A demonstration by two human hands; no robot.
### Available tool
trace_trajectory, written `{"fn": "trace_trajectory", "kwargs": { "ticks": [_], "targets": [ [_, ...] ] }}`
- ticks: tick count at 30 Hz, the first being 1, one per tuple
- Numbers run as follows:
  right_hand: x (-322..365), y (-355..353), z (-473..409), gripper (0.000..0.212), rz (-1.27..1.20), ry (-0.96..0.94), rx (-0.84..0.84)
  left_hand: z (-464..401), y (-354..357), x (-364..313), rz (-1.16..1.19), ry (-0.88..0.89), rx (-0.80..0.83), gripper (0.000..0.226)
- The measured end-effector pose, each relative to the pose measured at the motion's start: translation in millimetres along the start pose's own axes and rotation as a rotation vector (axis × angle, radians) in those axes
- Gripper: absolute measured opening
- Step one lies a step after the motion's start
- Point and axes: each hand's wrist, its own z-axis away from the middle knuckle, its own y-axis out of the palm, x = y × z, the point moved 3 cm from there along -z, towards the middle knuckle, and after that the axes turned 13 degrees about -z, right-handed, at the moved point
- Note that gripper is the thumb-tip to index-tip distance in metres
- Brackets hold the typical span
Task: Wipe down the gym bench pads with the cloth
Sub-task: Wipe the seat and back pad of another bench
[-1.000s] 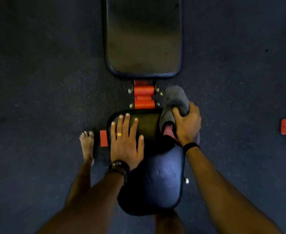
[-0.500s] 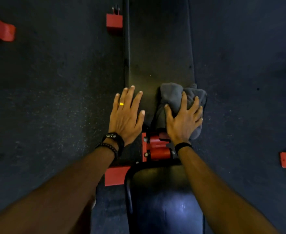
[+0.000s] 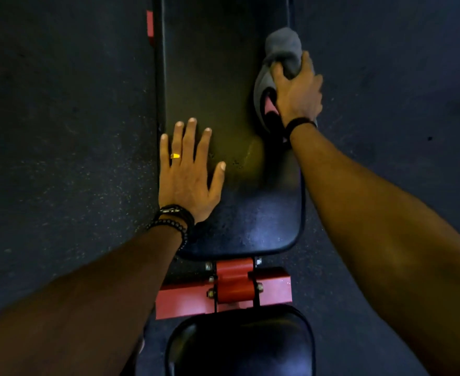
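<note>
The left hand lies flat on the long back pad, fingers straight and spread, thumb angled out to the right; a yellow ring sits on one finger and dark bracelets circle the wrist; the little finger lies along the pad's left edge. The right hand is well ahead of and to the right of the left fingers, at the pad's right edge; its fingers curl down over a grey cloth and grip it, the thumb pressed into the fabric, the other fingertips hidden over the pad's side; a dark band is on that wrist. The cloth bunches out beyond the right fingers and trails back under the palm, where a pink patch shows; it rests on the pad's right edge. Behind both wrists the back pad ends in a rounded rim; below it a red frame with bolts joins it to the seat pad at the bottom of the view. Dark speckled floor lies on either side, with small red pieces off to the left of the left fingers.
</note>
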Motion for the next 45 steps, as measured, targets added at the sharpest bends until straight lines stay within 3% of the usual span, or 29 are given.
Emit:
{"fn": "trace_trajectory", "kwargs": {
  "ticks": [4,8,10,16,19,24,28,31,35,38,41,45],
  "targets": [
    [-27,-24,50,0.075,-0.076,-0.168,0.095,3,0,0,0.016,-0.006,-0.011,0.061],
    [-108,-66,195,0.067,-0.091,-0.153,0.119,2,0,0,0.014,-0.023,-0.007,0.062],
    [-125,-72,227,0.067,-0.099,-0.138,0.104,3,1,-1,0.012,-0.029,-0.008,0.062],
    [-38,-25,64,0.065,-0.029,-0.118,0.011,2,0,-2,0.004,-0.023,-0.035,0.062],
    [-12,-6,10,0.069,-0.07,-0.091,0.041,1,-1,-3,-0.02,-0.026,-0.043,0.062],
    [-70,-37,101,0.065,-0.052,-0.233,0.059,-1,-1,-2,-0.052,-0.014,-0.029,0.063],
    [-136,-66,216,0.064,-0.113,-0.168,0.156,0,0,-1,-0.054,-0.017,-0.019,0.064],
    [-125,-57,193,0.063,-0.11,-0.186,0.12,1,0,0,-0.051,-0.019,-0.02,0.063],
    [-48,-21,87,0.064,0.02,-0.138,-0.021,1,0,0,-0.047,-0.015,-0.014,0.064],
    [-12,-3,31,0.067,0.079,-0.113,-0.023,1,-2,-1,-0.036,-0.016,-0.015,0.063],
    [-13,-5,27,0.066,0.075,-0.161,-0.039,0,-2,2,-0.015,-0.016,-0.002,0.064],
    [-47,-31,98,0.057,0.051,-0.246,-0.046,0,-1,5,0.043,-0.014,0.025,0.065]
  ]
}}
